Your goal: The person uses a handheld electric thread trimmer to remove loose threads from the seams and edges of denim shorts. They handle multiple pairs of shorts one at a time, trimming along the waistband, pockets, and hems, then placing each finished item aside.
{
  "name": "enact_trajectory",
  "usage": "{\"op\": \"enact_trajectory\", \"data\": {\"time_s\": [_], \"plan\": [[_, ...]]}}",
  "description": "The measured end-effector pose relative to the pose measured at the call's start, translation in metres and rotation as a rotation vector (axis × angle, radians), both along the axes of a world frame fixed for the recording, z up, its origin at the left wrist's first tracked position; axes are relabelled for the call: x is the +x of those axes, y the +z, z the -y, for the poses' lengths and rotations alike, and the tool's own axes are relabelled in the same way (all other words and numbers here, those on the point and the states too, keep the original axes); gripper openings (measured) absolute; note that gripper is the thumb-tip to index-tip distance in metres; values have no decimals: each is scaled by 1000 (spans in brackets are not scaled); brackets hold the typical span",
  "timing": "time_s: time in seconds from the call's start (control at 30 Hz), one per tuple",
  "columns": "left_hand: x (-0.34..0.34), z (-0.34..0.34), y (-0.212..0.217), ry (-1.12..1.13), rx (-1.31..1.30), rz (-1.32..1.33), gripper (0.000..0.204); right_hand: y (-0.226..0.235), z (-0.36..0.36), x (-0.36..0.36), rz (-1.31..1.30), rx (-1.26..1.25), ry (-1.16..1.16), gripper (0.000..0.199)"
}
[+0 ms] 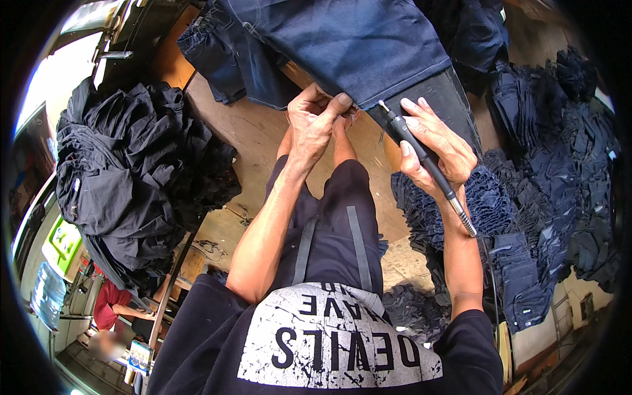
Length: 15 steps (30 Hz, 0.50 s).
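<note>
A pair of dark blue denim shorts or trousers (pixel 355 46) is spread out in front of me, one leg drawn over a dark flat board (pixel 447 95). My left hand (pixel 313 128) pinches the corner of that leg's hem between thumb and fingers. In my right hand (pixel 444 145) is a pen-shaped rotary grinder (pixel 424 155), black with a flexible metal-coiled end and a cable. Its thin tip points at the hem and lies at or very near the cloth; contact cannot be made out.
To the left rises a big heap of black garments (pixel 138 164). Stacks of folded dark denim (pixel 533 197) crowd the right side, with more clothing (pixel 411 309) on the floor below. Another person in a red top (pixel 112 306) is at the lower left, near a green plastic item (pixel 62 243).
</note>
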<state>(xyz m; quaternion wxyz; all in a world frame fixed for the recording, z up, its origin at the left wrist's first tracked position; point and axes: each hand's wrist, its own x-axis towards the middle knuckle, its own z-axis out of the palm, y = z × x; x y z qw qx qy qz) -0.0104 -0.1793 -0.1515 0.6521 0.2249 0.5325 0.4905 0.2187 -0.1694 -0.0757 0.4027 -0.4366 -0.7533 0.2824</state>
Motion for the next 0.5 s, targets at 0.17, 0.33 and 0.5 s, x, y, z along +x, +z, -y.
{"op": "enact_trajectory", "data": {"time_s": [0.17,0.33,0.5], "plan": [[-2,1,-3,-7,18,27,20,2,1,0,0,-13,-39,32],[-2,0,-6,-8,12,1,20,2,2,1,-1,-16,-57,24],[-1,0,-6,-1,-9,20,20,-2,2,3,-18,-3,-102,33]]}}
